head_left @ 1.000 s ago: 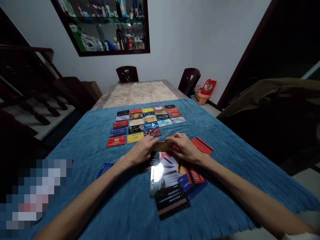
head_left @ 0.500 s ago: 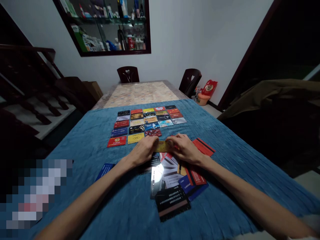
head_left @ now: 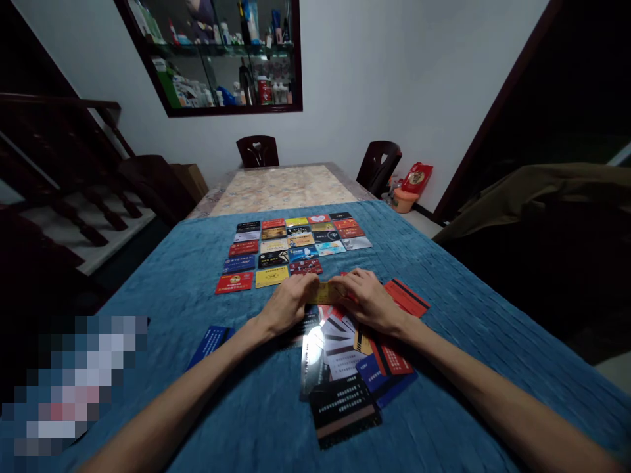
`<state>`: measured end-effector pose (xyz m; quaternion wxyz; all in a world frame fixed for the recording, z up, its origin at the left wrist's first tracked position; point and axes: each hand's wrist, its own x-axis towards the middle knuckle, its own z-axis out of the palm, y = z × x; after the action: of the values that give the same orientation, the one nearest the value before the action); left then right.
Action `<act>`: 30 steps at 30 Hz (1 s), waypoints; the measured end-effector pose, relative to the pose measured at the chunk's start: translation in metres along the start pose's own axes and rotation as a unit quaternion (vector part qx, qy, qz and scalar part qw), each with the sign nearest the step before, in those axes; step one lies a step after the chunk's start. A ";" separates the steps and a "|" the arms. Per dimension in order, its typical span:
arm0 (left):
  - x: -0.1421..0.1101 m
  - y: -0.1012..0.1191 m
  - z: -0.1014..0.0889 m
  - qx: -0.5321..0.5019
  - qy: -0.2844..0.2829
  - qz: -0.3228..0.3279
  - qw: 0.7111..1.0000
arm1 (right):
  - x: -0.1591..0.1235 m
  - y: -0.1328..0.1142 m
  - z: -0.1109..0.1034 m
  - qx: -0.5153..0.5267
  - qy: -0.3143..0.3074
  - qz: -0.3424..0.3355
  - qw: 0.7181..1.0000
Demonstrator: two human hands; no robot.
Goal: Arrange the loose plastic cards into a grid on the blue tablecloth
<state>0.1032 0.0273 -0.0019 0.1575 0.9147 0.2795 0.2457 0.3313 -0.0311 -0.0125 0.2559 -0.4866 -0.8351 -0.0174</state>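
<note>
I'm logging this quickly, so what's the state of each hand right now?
Left hand: closed, holding the left end of a yellow card.
Right hand: closed, holding the right end of the same card.

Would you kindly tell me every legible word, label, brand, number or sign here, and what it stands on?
"VIP": on the black card in the laid-out rows.
Too small or blurred to read: the print on the other laid-out cards, the loose pile, the held yellow card and the red bag.

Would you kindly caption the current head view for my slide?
Left hand and right hand hold a yellow card by overlapping cards.
</note>
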 end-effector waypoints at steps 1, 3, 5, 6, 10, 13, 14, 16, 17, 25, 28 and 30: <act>0.000 0.001 0.000 -0.009 0.005 0.000 1.000 | 0.000 -0.001 0.000 -0.003 0.002 -0.004 1.000; -0.001 0.002 0.000 -0.024 0.017 -0.004 1.000 | 0.000 -0.001 -0.001 -0.011 0.007 -0.013 1.000; -0.001 0.004 0.000 -0.038 0.027 -0.012 0.999 | 0.000 -0.001 0.000 -0.026 0.017 -0.022 0.999; -0.001 0.005 0.000 -0.045 0.031 -0.015 0.998 | 0.000 -0.001 0.000 -0.034 0.024 -0.027 0.999; -0.001 0.008 -0.003 -0.063 0.034 -0.021 0.997 | 0.000 0.001 0.001 -0.061 0.048 -0.047 0.996; 0.000 0.010 -0.005 -0.075 0.040 -0.024 0.996 | 0.000 0.002 0.000 -0.080 0.062 -0.053 0.993; 0.001 0.011 -0.006 -0.079 0.044 -0.025 0.996 | 0.000 0.002 -0.001 -0.087 0.067 -0.055 0.992; 0.001 0.012 -0.006 -0.081 0.050 -0.026 0.995 | 0.000 0.001 -0.002 -0.099 0.077 -0.060 0.990; 0.001 0.012 -0.005 -0.080 0.052 -0.026 0.995 | 0.000 0.001 -0.003 -0.105 0.081 -0.060 0.989; -0.003 0.005 0.007 -0.032 0.081 -0.010 0.996 | -0.001 -0.001 -0.005 -0.119 0.103 -0.051 0.986; -0.004 0.007 0.006 0.001 0.071 0.003 0.997 | -0.001 -0.001 -0.006 -0.109 0.084 -0.048 0.989; -0.004 0.009 0.004 0.019 0.062 0.008 0.998 | -0.001 -0.001 -0.008 -0.104 0.069 -0.046 0.991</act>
<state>0.1060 0.0172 -0.0026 0.1207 0.9026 0.2858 0.2984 0.3345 -0.0347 -0.0062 0.2600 -0.4691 -0.8306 -0.1499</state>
